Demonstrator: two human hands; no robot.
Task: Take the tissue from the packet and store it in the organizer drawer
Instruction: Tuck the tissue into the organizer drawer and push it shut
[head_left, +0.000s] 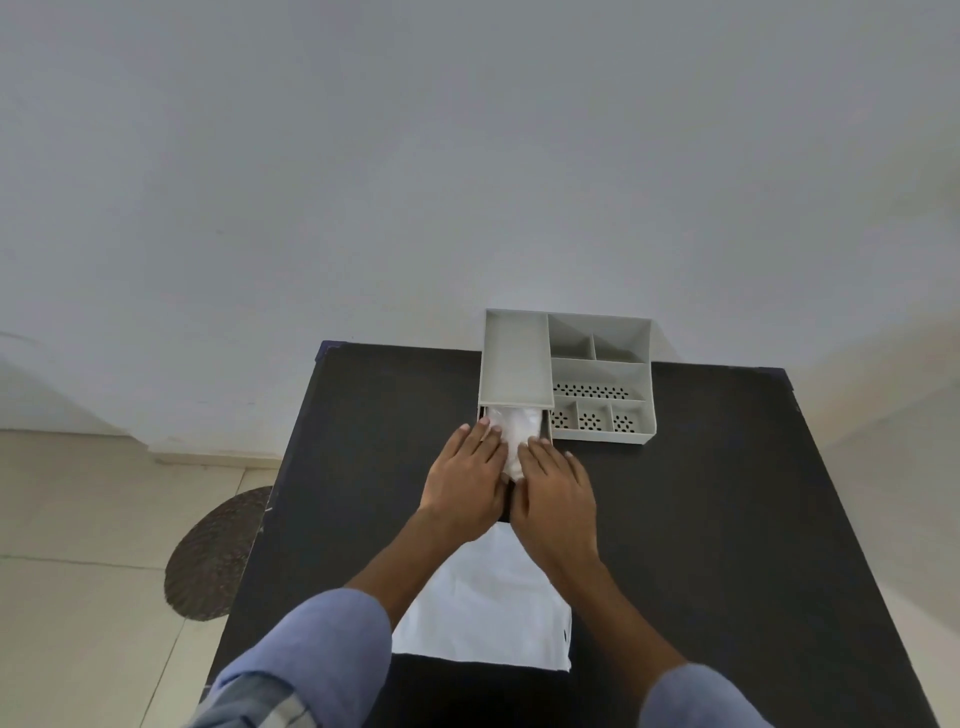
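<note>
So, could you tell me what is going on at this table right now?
A person in blue sleeves presses a wad of white tissue down into the pulled-out drawer of a grey plastic desk organizer. The left hand and right hand lie flat on it, side by side. A flat white packet lies on the dark table under the forearms. The drawer is open.

The organizer (597, 374) at frame centre looks like smooth, matt grey plastic — some floors perforated. The table (727, 519) is matt black; the tissue (514, 431) — soft, crinkled white paper.
</note>
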